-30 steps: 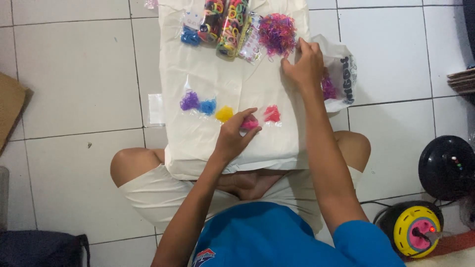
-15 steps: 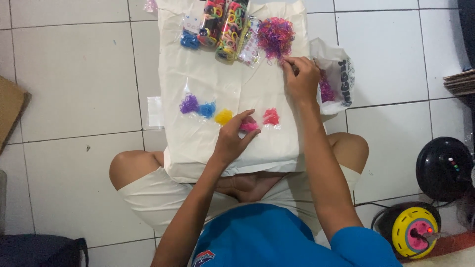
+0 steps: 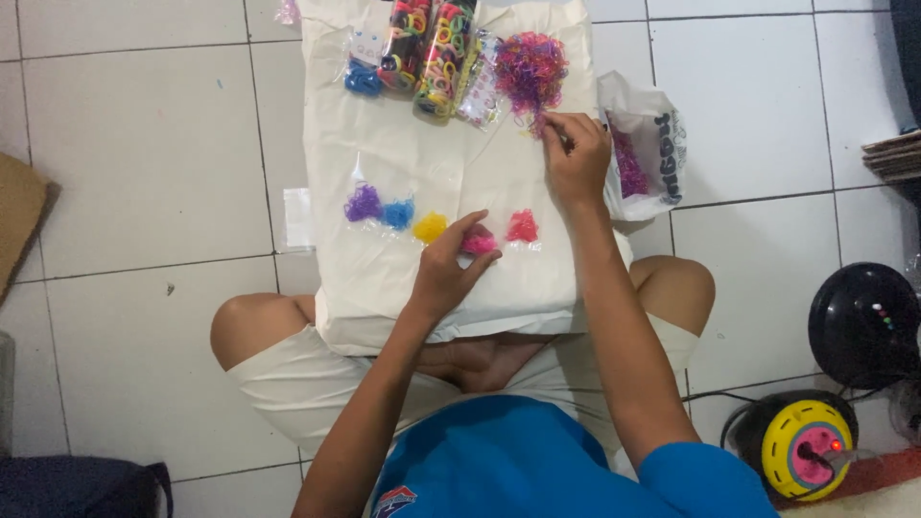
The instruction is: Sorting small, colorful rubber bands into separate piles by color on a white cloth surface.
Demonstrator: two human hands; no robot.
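Rubber bands [image 3: 530, 69], tiny loops in mixed pink, purple and orange, lie in a loose tangled heap at the far right of a cream cloth [image 3: 422, 153] spread over the person's lap and the tiled floor [image 3: 144, 144]. Judged by their look, they are very light, soft and stretchy, apt to cling to one another and to spring away if pinched carelessly; the sound way is to take a single loop at the edge of the heap between thumb and forefinger. The right hand [image 3: 576, 158] sits at the near edge of that heap, fingertips drawn together in a pinch, apparently on a strand or two, though the bands are too small to confirm. The left hand [image 3: 451, 264] rests lower on the cloth, thumb and forefinger closed on a small clear packet of pink bands [image 3: 480, 243]. Beside it, in a row, lie sorted packets: purple [image 3: 364, 202], blue [image 3: 399, 212], yellow [image 3: 429, 227] and red [image 3: 523, 226]. Tubes of coloured hair ties [image 3: 432, 48] lie left of the heap, and a white plastic bag [image 3: 652, 144] holding more purple bands lies to its right.
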